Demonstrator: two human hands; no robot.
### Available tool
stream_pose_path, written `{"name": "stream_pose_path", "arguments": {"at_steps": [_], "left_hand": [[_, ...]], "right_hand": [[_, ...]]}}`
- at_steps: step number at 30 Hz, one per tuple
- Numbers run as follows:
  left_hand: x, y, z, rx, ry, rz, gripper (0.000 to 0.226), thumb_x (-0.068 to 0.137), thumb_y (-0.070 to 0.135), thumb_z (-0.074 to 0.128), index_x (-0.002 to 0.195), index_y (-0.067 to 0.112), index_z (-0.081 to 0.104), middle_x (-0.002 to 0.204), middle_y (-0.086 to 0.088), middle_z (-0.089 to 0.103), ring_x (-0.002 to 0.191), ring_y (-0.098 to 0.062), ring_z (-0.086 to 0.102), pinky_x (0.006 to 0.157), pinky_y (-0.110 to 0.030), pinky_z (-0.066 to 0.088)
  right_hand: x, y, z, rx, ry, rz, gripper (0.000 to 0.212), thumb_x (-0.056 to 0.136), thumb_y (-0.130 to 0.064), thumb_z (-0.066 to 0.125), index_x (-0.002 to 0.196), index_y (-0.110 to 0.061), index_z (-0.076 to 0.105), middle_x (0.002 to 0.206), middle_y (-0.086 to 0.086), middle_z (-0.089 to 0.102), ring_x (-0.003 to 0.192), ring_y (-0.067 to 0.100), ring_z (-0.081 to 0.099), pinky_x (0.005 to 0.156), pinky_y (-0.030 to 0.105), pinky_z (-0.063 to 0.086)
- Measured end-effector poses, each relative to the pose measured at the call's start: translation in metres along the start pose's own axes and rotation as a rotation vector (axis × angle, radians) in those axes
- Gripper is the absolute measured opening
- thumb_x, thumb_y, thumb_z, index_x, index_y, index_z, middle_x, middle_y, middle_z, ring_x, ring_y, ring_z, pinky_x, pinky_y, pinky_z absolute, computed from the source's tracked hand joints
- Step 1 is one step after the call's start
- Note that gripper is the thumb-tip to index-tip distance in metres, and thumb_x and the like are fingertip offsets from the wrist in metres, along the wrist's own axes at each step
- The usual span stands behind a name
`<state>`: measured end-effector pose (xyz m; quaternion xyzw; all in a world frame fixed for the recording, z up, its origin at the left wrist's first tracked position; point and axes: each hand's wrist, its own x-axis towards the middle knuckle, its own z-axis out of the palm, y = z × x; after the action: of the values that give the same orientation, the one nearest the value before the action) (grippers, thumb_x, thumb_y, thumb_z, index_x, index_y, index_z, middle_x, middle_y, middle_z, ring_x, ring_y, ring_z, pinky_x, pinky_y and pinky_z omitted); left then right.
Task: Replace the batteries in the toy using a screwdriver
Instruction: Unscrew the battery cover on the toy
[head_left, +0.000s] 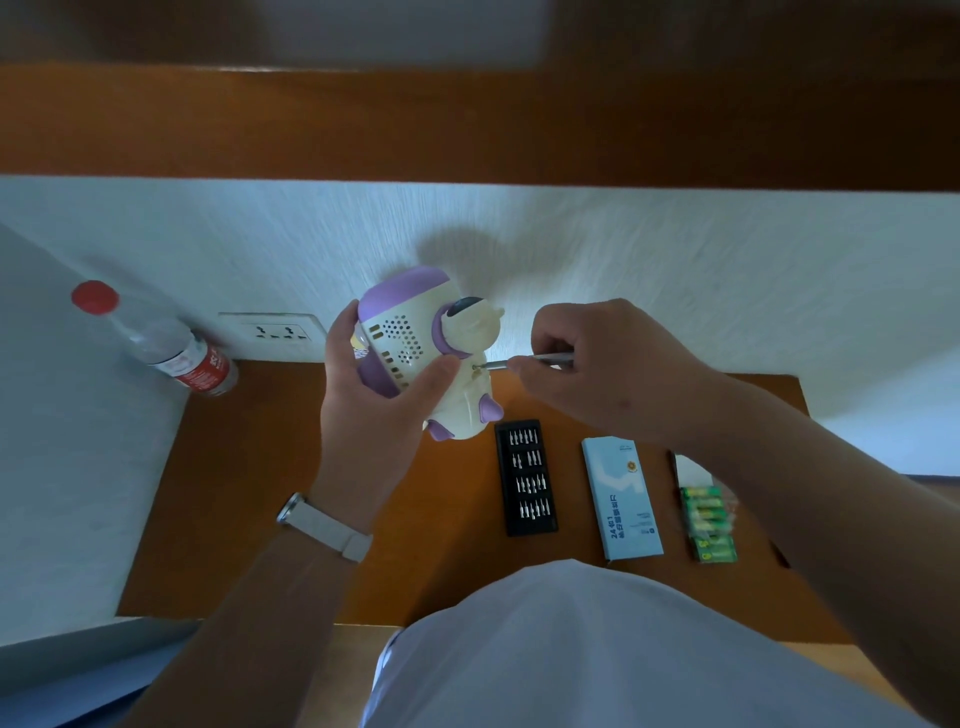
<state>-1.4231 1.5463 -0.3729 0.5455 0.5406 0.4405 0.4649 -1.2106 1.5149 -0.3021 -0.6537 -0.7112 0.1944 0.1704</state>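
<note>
Now: loosening a screw looks to be the step in hand, since the screwdriver (540, 359) tip sits at a small screw (475, 367) on the toy (415, 348).
Toy position: a purple-and-cream plastic figure, held up above the brown table (260, 493) and not resting on it.
Left hand: the left hand (374, 395) wraps round the toy's body, thumb across the vented panel, fingers curled behind.
Right hand: the right hand (597, 369) has its fingers pinched together on the thin metal screwdriver.
Handling: probably light, with a stiff hollow shell that looks smooth and a bit slippery. The small limbs look easy to snap.
Where to hold: the broad body, not the arm or feet.
Risk: the screw is tiny and likely to drop and roll.
Nearby: bit tray (525, 478), blue box (626, 499) and green batteries (709, 525) lie on the table under the right arm, near one another.
</note>
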Motion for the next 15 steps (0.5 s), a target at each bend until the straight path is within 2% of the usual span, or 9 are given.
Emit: {"name": "stream_pose_path", "arguments": {"at_steps": [5,10,15], "left_hand": [[-0.002,0.002,-0.001,-0.014,-0.004,0.016,0.084,0.08,0.026,0.085,0.146,0.033,0.034,0.096,0.033,0.061,0.102,0.009,0.063,0.066,-0.019,0.059],[-0.009,0.003,-0.002,-0.022,-0.019,0.021,0.082,0.08,0.024,0.085,0.145,0.034,0.035,0.098,0.032,0.061,0.104,0.007,0.063,0.068,-0.02,0.06],[-0.021,0.007,-0.003,-0.01,-0.034,0.027,0.08,0.081,0.025,0.084,0.144,0.036,0.035,0.103,0.027,0.06,0.105,0.005,0.062,0.072,-0.024,0.061]], "right_hand": [[-0.007,-0.004,-0.001,0.033,0.001,0.001,0.024,0.082,-0.049,0.05,0.072,-0.029,0.043,0.055,-0.007,0.05,0.046,0.008,0.043,0.047,0.022,0.035],[-0.018,-0.008,0.0,0.019,0.015,0.05,0.029,0.085,-0.056,0.047,0.072,-0.031,0.046,0.055,-0.007,0.053,0.047,0.007,0.047,0.048,0.021,0.034],[-0.035,-0.011,-0.001,0.042,0.011,0.099,0.029,0.09,-0.054,0.048,0.068,-0.034,0.048,0.054,-0.008,0.053,0.046,0.007,0.049,0.047,0.02,0.033]]}}
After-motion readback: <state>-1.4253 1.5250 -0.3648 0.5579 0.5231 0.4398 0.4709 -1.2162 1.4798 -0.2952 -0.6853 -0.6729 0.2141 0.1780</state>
